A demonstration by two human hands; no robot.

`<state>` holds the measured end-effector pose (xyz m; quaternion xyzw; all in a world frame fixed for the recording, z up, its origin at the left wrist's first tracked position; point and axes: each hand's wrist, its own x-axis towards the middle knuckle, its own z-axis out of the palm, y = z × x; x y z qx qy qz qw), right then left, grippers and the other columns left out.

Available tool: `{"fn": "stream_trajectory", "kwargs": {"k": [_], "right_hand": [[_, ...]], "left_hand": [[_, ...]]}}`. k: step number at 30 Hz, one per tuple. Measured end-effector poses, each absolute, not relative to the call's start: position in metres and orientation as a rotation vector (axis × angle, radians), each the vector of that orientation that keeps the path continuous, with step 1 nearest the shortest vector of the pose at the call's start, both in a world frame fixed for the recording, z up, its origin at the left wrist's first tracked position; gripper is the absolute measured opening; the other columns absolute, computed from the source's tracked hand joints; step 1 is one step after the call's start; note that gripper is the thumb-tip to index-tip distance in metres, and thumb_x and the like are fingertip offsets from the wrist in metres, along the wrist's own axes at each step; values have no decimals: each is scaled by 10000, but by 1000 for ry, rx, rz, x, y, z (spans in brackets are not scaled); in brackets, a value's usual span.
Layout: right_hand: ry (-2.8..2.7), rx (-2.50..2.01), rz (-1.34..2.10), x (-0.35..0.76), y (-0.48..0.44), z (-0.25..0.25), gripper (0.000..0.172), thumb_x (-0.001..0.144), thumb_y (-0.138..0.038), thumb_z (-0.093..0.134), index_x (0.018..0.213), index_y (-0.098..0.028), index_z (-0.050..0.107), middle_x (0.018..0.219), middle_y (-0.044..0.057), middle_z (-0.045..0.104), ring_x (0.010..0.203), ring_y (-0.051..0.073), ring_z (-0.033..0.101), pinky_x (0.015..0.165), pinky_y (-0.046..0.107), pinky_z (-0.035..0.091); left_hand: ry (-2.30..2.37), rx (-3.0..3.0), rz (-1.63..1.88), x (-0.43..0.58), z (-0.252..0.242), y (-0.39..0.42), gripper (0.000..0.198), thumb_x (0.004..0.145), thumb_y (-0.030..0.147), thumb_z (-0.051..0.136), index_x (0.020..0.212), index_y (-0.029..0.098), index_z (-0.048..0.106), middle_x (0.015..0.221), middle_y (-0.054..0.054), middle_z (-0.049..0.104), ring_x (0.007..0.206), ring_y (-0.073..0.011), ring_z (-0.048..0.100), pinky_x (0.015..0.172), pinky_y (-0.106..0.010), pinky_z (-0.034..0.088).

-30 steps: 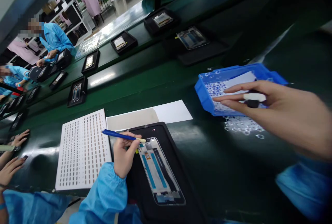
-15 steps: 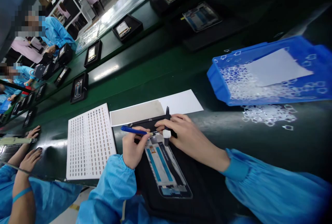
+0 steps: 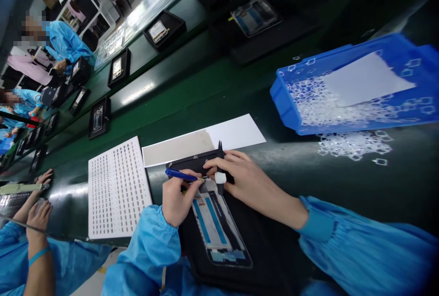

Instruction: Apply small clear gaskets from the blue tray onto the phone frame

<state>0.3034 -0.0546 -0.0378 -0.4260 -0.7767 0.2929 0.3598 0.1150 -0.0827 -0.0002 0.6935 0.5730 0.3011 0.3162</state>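
Note:
A phone frame [image 3: 219,229] with blue strips lies in a black tray [image 3: 260,250] in front of me. My left hand [image 3: 176,200] is closed round a blue pen-like tool [image 3: 180,175], its tip at the top end of the frame. My right hand [image 3: 245,179] pinches black tweezers [image 3: 220,161] wrapped with a white band [image 3: 220,177], their points down on the same top end. Both hands nearly touch there.
A white perforated sheet [image 3: 118,188] lies to the left, white paper [image 3: 206,140] behind the tray. A blue bin [image 3: 350,90] of small clear pieces stands at right, with spilled pieces [image 3: 353,145] beside it. Trays with phones line the green belt [image 3: 192,90]. A co-worker's hands [image 3: 37,204] are at far left.
One second ago my right hand was over the blue bin; it came down to the phone frame with the tweezers and has stayed there. The left hand has barely shifted.

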Motion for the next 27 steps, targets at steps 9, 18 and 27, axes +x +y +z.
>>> {"fn": "stream_trajectory", "kwargs": {"k": [9, 18, 27], "right_hand": [[-1992, -1099, 781, 304, -54, -37, 467, 660, -2, 400, 1035, -244, 540, 931, 6, 680, 916, 229, 624, 960, 489, 401], [-1968, -1089, 771, 304, -55, -35, 465, 650, -22, 400, 1035, -239, 541, 909, 7, 684, 897, 222, 631, 954, 477, 418], [-1994, -1113, 752, 302, -55, -40, 458, 638, -30, 412, 1016, -249, 552, 893, 0, 688, 904, 234, 627, 948, 478, 424]], "left_hand": [[1459, 2073, 746, 118, 6, -83, 139, 921, 284, 574, 961, 201, 678, 956, -66, 732, 810, -191, 692, 720, -287, 555], [1436, 2182, 700, 118, 0, -88, 142, 926, 248, 565, 1035, 227, 654, 985, -62, 720, 919, -202, 693, 824, -309, 561], [1466, 1721, 983, 116, -1, -79, 112, 893, 286, 610, 908, 176, 621, 920, -73, 706, 854, -195, 691, 748, -290, 560]]}}
